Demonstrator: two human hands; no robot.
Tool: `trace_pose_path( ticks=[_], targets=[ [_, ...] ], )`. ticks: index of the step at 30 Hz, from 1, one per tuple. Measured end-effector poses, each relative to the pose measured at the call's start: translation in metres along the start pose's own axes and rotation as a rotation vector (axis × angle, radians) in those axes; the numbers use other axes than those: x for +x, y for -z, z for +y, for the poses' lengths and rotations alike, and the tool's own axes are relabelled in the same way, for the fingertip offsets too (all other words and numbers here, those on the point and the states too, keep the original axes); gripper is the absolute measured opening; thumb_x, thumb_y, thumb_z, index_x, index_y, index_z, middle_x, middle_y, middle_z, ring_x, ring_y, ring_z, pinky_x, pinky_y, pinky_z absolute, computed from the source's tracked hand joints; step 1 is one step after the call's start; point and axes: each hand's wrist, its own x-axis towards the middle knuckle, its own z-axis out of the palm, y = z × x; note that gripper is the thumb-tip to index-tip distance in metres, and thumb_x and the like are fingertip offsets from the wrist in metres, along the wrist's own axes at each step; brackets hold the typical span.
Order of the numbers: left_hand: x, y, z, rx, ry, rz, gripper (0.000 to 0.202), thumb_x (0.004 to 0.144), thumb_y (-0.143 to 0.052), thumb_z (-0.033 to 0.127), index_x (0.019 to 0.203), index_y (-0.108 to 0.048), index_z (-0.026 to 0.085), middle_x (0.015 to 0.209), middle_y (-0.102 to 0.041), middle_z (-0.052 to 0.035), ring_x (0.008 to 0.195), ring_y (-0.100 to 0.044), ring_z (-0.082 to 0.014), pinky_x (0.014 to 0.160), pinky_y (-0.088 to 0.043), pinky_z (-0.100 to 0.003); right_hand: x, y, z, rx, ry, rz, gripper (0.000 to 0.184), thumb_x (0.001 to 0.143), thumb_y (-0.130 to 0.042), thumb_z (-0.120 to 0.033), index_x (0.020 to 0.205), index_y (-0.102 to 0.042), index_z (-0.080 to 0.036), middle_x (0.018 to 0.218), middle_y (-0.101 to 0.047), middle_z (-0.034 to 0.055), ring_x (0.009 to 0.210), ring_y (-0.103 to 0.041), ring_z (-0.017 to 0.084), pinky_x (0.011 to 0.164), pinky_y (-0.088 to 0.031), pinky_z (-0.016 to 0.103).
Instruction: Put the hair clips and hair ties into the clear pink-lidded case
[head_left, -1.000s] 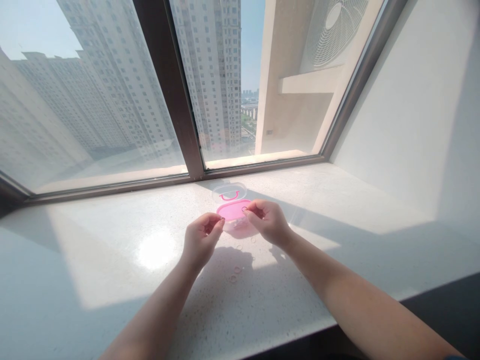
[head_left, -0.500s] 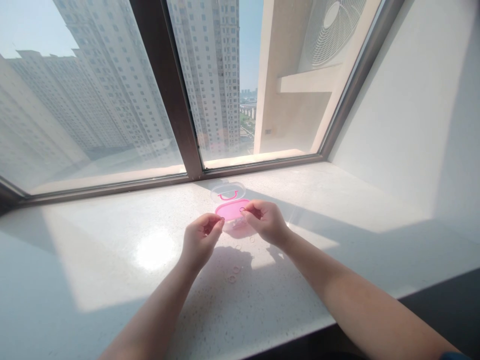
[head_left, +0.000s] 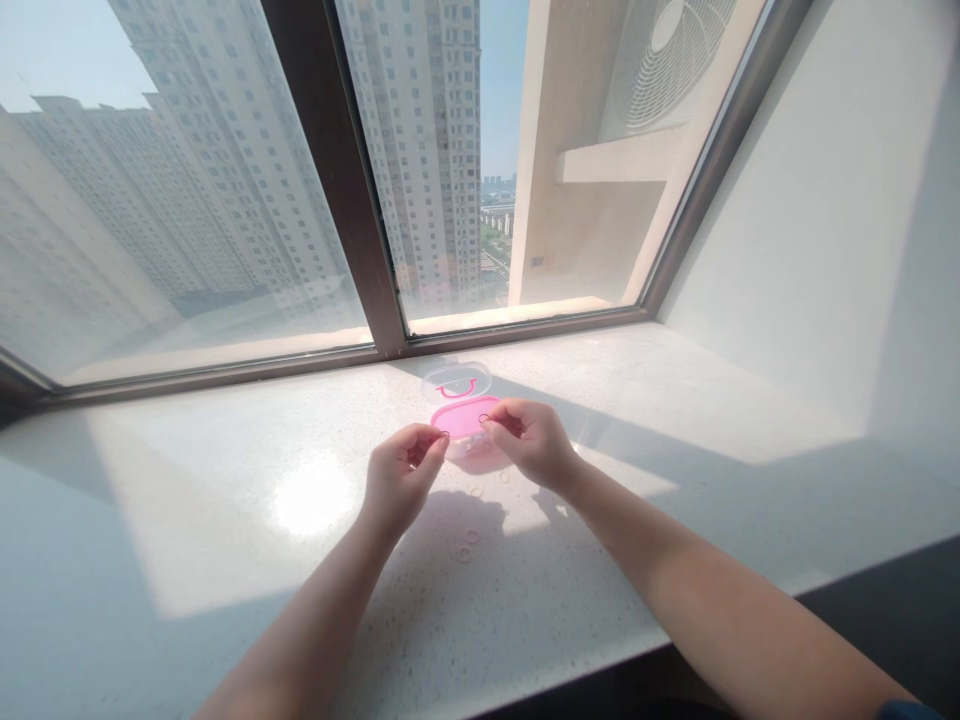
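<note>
My left hand (head_left: 401, 478) is closed in a pinch on a small dark ring-shaped band (head_left: 445, 434), just left of a pink box. Across from it, my right hand (head_left: 536, 445) pinches another small ring-shaped band (head_left: 484, 418) between thumb and fingertips, above the box's right side. The oval pink box (head_left: 459, 416) stands behind and below the fingers, its right end partly hidden. Its clear lid (head_left: 457, 380) with a pink handle is tipped back toward the window. Several pale rings lie on the sill in front, among them a pale ring (head_left: 464, 554) and a thin ring (head_left: 505, 477).
The speckled white sill (head_left: 225, 500) runs below a brown window frame (head_left: 382, 335). A white wall (head_left: 817, 250) closes off the right side. The sill's front edge drops to a dark area at lower right. Strong glare lies left of my left hand.
Both hands keep nearly the same places and grips. Only a very slight shift of the view shows.
</note>
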Motion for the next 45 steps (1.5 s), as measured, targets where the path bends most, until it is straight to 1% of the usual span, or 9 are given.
trace_pose_path(
  ticks=[12,17,22,26,34,45],
  targets=[
    [-0.0021,0.0004,0.0000,0.013,-0.003,0.004,0.016,0.084,-0.062,0.029,0.080,-0.069,0.015,0.061,-0.065,-0.0013,0.051,-0.058,-0.0115,0.049,-0.046,-0.021,-0.0005,-0.0014,0.0000,0.006,-0.006,-0.023,0.019,0.083,-0.057,-0.024,0.069,-0.065,-0.015,0.058,-0.054,-0.0012,0.054,-0.045,0.011,0.052,-0.036,0.023],
    [-0.0022,-0.0008,-0.0006,0.010,-0.016,0.002,0.015,0.083,-0.062,0.028,0.081,-0.069,0.015,0.061,-0.066,-0.0010,0.051,-0.058,-0.0110,0.049,-0.047,-0.021,-0.0015,-0.0034,-0.0001,0.010,-0.020,-0.043,0.018,0.083,-0.057,-0.024,0.071,-0.065,-0.014,0.060,-0.055,-0.0006,0.055,-0.047,0.011,0.052,-0.037,0.023],
    [-0.0031,-0.0015,-0.0016,0.012,-0.029,-0.017,0.016,0.083,-0.063,0.029,0.082,-0.070,0.015,0.063,-0.067,-0.0017,0.053,-0.060,-0.0118,0.049,-0.048,-0.021,-0.0019,-0.0050,0.0007,0.018,-0.026,-0.088,0.017,0.083,-0.057,-0.023,0.073,-0.066,-0.013,0.061,-0.056,-0.0002,0.056,-0.048,0.011,0.053,-0.038,0.023],
    [-0.0039,-0.0015,-0.0012,0.009,-0.016,-0.031,0.016,0.083,-0.065,0.029,0.081,-0.071,0.015,0.064,-0.068,-0.0023,0.054,-0.061,-0.0123,0.050,-0.049,-0.022,-0.0026,-0.0071,0.0008,0.014,-0.031,-0.124,0.021,0.085,-0.054,-0.023,0.070,-0.064,-0.013,0.059,-0.053,-0.0007,0.055,-0.045,0.011,0.052,-0.036,0.023],
    [-0.0030,-0.0018,-0.0006,0.018,-0.007,-0.046,0.015,0.081,-0.067,0.029,0.082,-0.072,0.015,0.065,-0.070,-0.0029,0.055,-0.062,-0.0132,0.051,-0.050,-0.022,-0.0028,-0.0080,-0.0011,-0.005,-0.040,-0.185,0.019,0.085,-0.055,-0.022,0.071,-0.066,-0.013,0.057,-0.051,-0.0017,0.054,-0.043,0.010,0.050,-0.033,0.022],
    [-0.0028,-0.0013,0.0008,0.012,-0.004,-0.049,0.014,0.082,-0.066,0.028,0.081,-0.071,0.015,0.065,-0.069,-0.0028,0.055,-0.061,-0.0127,0.050,-0.049,-0.022,-0.0028,-0.0076,-0.0025,-0.013,-0.040,-0.180,0.020,0.085,-0.055,-0.022,0.071,-0.067,-0.013,0.056,-0.051,-0.0017,0.053,-0.043,0.010,0.050,-0.033,0.022]
  ],
)
